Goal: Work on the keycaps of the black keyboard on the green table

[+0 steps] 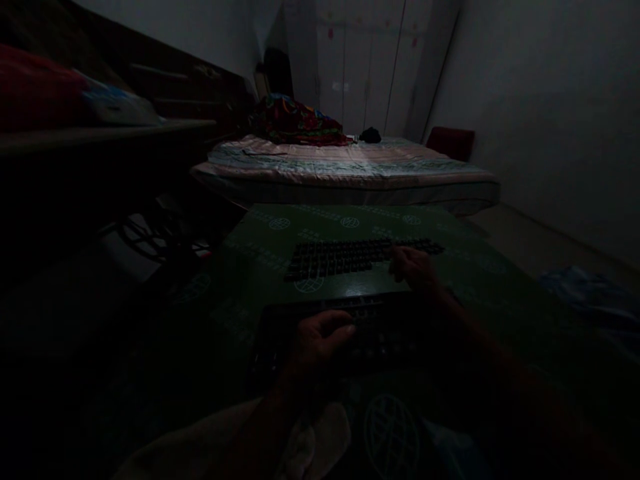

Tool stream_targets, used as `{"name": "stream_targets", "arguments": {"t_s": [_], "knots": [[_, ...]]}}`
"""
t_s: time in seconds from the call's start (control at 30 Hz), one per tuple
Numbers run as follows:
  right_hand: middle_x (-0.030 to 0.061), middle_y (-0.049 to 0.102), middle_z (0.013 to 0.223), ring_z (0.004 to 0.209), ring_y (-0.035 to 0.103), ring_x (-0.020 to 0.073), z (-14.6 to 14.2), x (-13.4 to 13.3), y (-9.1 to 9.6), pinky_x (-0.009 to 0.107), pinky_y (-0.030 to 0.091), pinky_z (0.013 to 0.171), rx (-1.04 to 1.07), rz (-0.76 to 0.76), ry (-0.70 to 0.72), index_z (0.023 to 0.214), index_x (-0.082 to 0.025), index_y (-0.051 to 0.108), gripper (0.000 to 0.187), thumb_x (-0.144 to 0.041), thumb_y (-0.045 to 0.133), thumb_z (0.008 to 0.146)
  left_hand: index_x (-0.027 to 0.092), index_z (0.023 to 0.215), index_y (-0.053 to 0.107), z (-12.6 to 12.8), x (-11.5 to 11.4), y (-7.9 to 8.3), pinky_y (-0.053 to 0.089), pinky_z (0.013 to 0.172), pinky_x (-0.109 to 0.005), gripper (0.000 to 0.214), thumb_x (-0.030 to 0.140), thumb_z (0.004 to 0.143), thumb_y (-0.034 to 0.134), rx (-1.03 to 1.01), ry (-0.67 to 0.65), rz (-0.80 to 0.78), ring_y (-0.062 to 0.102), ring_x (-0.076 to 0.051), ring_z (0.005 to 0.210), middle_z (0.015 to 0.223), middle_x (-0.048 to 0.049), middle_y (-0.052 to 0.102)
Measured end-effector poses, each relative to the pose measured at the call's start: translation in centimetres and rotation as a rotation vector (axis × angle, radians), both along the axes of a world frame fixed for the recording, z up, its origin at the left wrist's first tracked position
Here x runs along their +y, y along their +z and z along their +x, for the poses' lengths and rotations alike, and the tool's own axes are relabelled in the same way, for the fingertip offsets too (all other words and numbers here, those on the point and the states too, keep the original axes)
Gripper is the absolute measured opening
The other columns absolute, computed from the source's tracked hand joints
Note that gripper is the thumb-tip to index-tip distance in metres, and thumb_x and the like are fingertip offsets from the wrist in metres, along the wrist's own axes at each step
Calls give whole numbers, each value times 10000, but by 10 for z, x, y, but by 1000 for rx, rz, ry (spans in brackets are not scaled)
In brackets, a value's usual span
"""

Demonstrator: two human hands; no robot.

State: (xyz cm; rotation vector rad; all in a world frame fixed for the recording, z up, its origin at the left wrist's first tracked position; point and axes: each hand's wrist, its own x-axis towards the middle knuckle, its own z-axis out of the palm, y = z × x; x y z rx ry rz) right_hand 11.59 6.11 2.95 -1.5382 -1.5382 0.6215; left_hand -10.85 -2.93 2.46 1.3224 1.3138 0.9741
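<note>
A dark keyboard (383, 340) lies on a green board printed with white globe marks. My left hand (323, 337) is over the keyboard's middle, its thumb and fingers drawn together in a pinch; anything between them is too dark to make out. Behind the keyboard, loose black keycaps (335, 257) are laid out in rows. My right hand (415, 267) is at the right part of those rows, fingers curled with the fingertips pinched. Whatever it may hold is too small and dark to name. My right forearm covers the keyboard's right end.
The green board (250, 263) reaches toward a bed (350, 167) with a bundled red blanket (305, 123). A pale cloth (330, 433) lies at the near edge. On the left stands a shelf (190, 125) with bags; a dark wheel-like frame (145, 233) is below it.
</note>
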Motion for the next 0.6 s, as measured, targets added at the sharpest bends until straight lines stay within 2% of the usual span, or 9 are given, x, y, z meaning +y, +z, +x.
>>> {"name": "stream_targets", "arguments": {"t_s": [0.07,0.17,0.27,0.43,0.6], "knots": [[37,604,584,468,533,112,5,-24,6,208,411,472,153,85,12,894,-119,630,598,-606,287,839,179,774,699,1,0,-1,501,741,-300,230,313,587,685,26,-6,36,644,-216,791,818,-42,713],[21,540,523,462,491,105,8,-53,5,207,368,445,165,137,-7,761,-134,643,639,-645,264,823,192,778,700,3,0,-3,498,750,-295,219,313,596,678,60,-25,71,645,-210,788,823,-33,713],[4,510,503,449,459,96,6,-68,0,201,338,423,197,39,38,732,-142,639,576,-617,326,821,185,788,699,5,-1,-6,494,753,-287,228,315,603,674,92,-44,92,643,-206,792,837,-37,711],[3,581,593,493,499,87,-1,-74,0,184,376,453,309,-232,268,767,-122,637,340,-442,521,771,179,813,695,8,-1,-6,491,746,-278,234,323,632,662,157,-80,112,640,-203,797,848,-37,706],[3,621,704,571,541,91,-3,-75,-1,196,421,524,338,-288,466,841,-126,642,220,-307,581,732,180,815,694,8,-1,-5,492,740,-277,228,329,649,651,194,-124,98,640,-211,798,848,-39,705]]}}
